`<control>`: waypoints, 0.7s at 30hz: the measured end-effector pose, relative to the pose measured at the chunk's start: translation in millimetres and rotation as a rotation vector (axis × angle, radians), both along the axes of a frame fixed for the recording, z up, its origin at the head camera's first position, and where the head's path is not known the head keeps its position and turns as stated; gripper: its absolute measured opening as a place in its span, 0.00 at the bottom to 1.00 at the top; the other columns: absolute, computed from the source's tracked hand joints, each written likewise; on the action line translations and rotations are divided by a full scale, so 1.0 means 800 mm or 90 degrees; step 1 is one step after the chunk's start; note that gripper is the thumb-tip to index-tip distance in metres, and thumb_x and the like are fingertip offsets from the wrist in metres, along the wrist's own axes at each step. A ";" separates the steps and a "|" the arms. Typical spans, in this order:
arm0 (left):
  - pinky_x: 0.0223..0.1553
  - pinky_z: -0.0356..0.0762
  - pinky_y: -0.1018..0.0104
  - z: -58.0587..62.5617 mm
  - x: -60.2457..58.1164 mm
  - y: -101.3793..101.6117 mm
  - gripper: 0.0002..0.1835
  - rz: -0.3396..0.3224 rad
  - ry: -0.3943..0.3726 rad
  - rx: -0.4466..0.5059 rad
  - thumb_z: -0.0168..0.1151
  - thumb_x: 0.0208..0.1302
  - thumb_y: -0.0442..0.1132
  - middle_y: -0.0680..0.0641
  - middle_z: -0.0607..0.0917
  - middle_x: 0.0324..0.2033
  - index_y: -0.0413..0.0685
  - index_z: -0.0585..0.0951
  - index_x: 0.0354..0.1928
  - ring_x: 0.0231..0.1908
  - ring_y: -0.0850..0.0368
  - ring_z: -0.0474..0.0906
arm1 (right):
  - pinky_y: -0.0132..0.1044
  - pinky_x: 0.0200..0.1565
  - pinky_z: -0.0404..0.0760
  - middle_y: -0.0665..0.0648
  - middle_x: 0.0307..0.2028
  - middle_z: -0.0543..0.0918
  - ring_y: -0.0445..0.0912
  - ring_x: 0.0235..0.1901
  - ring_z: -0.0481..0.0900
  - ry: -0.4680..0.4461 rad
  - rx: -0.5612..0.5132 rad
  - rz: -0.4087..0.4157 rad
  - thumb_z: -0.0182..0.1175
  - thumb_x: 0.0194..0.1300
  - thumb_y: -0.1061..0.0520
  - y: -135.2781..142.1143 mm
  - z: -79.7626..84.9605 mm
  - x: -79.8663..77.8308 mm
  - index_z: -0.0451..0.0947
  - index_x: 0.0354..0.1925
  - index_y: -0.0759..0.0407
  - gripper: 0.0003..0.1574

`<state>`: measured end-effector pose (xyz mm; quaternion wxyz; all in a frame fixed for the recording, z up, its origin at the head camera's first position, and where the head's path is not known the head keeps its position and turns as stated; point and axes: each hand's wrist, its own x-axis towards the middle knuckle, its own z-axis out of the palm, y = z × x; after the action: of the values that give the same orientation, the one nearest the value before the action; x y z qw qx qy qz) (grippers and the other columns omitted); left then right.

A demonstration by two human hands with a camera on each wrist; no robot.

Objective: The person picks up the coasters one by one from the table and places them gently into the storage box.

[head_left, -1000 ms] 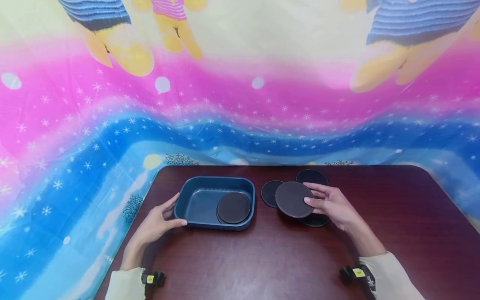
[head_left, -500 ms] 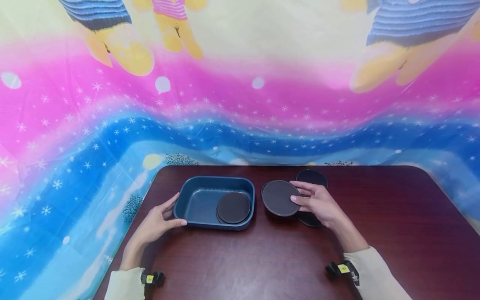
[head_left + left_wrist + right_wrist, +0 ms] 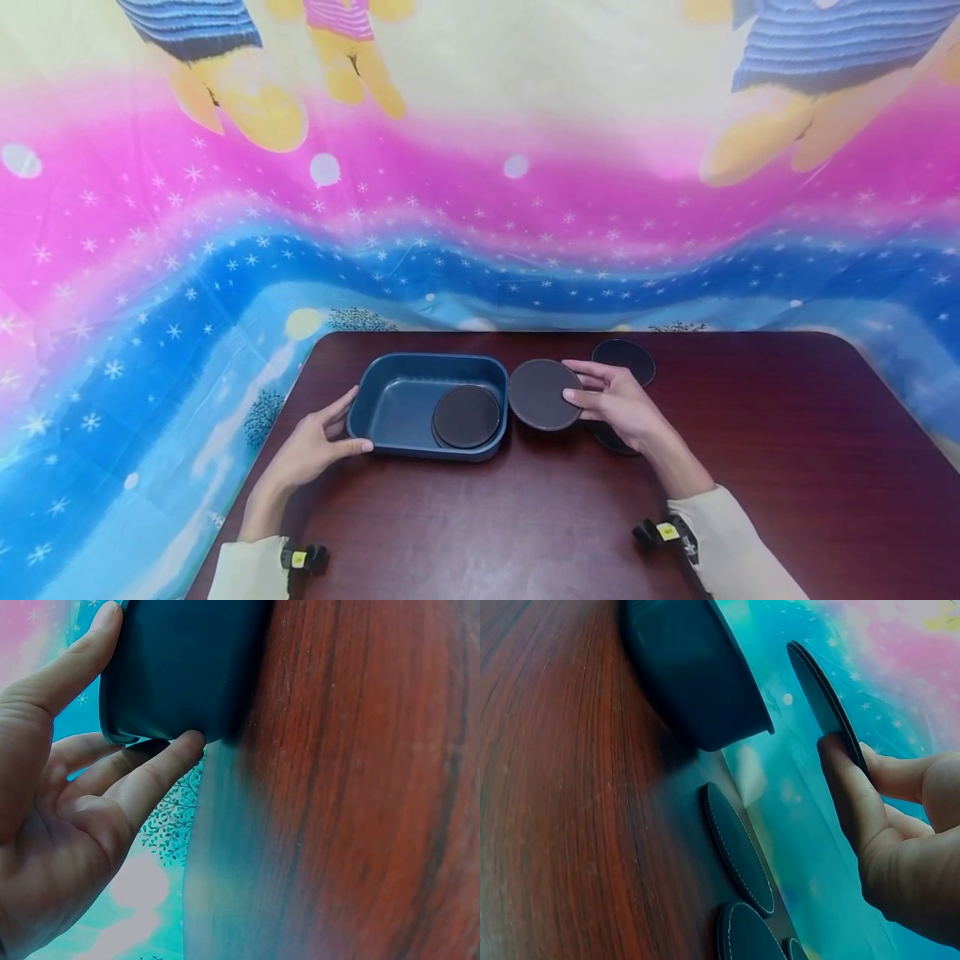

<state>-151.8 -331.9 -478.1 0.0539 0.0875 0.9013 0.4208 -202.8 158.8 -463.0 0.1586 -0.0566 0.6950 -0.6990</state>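
My right hand (image 3: 618,404) pinches a round dark coaster (image 3: 544,395) between thumb and fingers, raised above the table just right of a dark blue rectangular container (image 3: 397,450). In the right wrist view the held coaster (image 3: 821,694) is seen nearly edge-on, with a stitched rim. My left hand (image 3: 318,442) holds the container's left end, thumb at the near corner and fingers along the side. Inside the container, at its right end, lies a coaster (image 3: 467,416), with another edge peeking out beneath it.
Loose coasters lie on the brown table (image 3: 480,533): one at the back (image 3: 624,362), one partly behind my right hand (image 3: 617,438). A stitched coaster (image 3: 739,847) lies near the container in the right wrist view. A printed cloth (image 3: 480,208) hangs behind the table.
My right hand has carried the held coaster leftward, from above the loose coasters to beside the container's right edge. My left hand and the container have stayed in place.
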 end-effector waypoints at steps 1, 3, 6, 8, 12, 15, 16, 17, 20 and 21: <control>0.58 0.88 0.52 0.000 0.000 0.000 0.54 0.000 -0.001 0.002 0.79 0.65 0.47 0.36 0.68 0.80 0.50 0.58 0.86 0.72 0.33 0.75 | 0.35 0.46 0.91 0.71 0.65 0.82 0.39 0.43 0.92 -0.001 0.000 0.001 0.66 0.75 0.65 -0.001 0.000 0.000 0.65 0.80 0.66 0.41; 0.58 0.88 0.52 -0.001 -0.001 0.001 0.54 0.003 -0.003 0.004 0.79 0.65 0.47 0.37 0.68 0.80 0.51 0.58 0.86 0.72 0.33 0.75 | 0.36 0.47 0.91 0.72 0.66 0.81 0.40 0.43 0.92 -0.003 -0.003 0.003 0.66 0.75 0.65 -0.003 0.000 0.000 0.65 0.80 0.65 0.41; 0.58 0.88 0.52 -0.002 -0.001 0.001 0.54 0.002 -0.002 0.001 0.79 0.65 0.47 0.36 0.69 0.79 0.51 0.58 0.86 0.72 0.33 0.76 | 0.36 0.47 0.91 0.73 0.67 0.80 0.40 0.43 0.93 -0.006 -0.005 0.005 0.66 0.75 0.65 -0.007 0.001 0.000 0.65 0.80 0.65 0.41; 0.58 0.88 0.51 -0.002 -0.001 0.002 0.54 0.005 -0.002 0.000 0.79 0.65 0.47 0.36 0.70 0.79 0.51 0.58 0.86 0.72 0.33 0.76 | 0.36 0.47 0.91 0.74 0.67 0.80 0.40 0.43 0.93 -0.006 -0.003 0.004 0.66 0.75 0.65 -0.010 0.002 -0.001 0.65 0.80 0.65 0.41; 0.58 0.88 0.51 -0.002 0.000 0.001 0.54 0.010 -0.006 -0.003 0.79 0.65 0.48 0.36 0.70 0.79 0.53 0.58 0.86 0.72 0.33 0.75 | 0.36 0.47 0.92 0.74 0.68 0.79 0.40 0.42 0.93 -0.007 -0.001 0.004 0.66 0.75 0.65 -0.016 0.006 -0.002 0.64 0.81 0.66 0.42; 0.58 0.88 0.50 -0.001 0.001 0.000 0.54 0.010 -0.008 -0.006 0.79 0.65 0.48 0.36 0.70 0.79 0.53 0.57 0.86 0.72 0.33 0.75 | 0.36 0.47 0.92 0.75 0.69 0.79 0.41 0.42 0.93 -0.009 -0.004 0.002 0.66 0.75 0.66 -0.020 0.008 -0.003 0.64 0.81 0.66 0.42; 0.58 0.88 0.50 -0.001 0.001 0.000 0.54 0.010 -0.007 -0.008 0.79 0.65 0.49 0.36 0.71 0.78 0.53 0.58 0.86 0.72 0.33 0.75 | 0.37 0.47 0.92 0.75 0.69 0.78 0.41 0.42 0.93 -0.009 -0.005 0.002 0.66 0.75 0.66 -0.021 0.008 -0.004 0.64 0.81 0.66 0.42; 0.58 0.88 0.49 -0.001 0.001 0.000 0.54 0.010 -0.006 -0.009 0.79 0.65 0.49 0.35 0.72 0.78 0.53 0.58 0.86 0.72 0.33 0.76 | 0.37 0.47 0.92 0.75 0.69 0.78 0.41 0.42 0.93 -0.009 -0.007 0.002 0.65 0.74 0.67 -0.023 0.008 -0.004 0.64 0.81 0.66 0.42; 0.58 0.88 0.49 -0.002 0.000 0.000 0.54 0.008 -0.005 -0.006 0.79 0.65 0.48 0.35 0.73 0.77 0.53 0.58 0.86 0.72 0.32 0.76 | 0.37 0.47 0.92 0.75 0.69 0.78 0.41 0.42 0.93 -0.012 -0.012 0.003 0.65 0.74 0.67 -0.027 0.008 -0.005 0.65 0.80 0.65 0.41; 0.58 0.88 0.50 -0.003 0.000 0.000 0.54 0.007 -0.005 -0.004 0.79 0.65 0.48 0.35 0.72 0.77 0.52 0.58 0.86 0.72 0.32 0.76 | 0.37 0.47 0.92 0.75 0.69 0.78 0.40 0.42 0.93 -0.013 -0.012 0.002 0.66 0.74 0.67 -0.029 0.008 -0.005 0.65 0.80 0.65 0.41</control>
<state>-151.6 -332.0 -480.2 0.0553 0.0812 0.9028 0.4186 -207.2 135.5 -457.0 0.1661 -0.0524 0.6868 -0.7056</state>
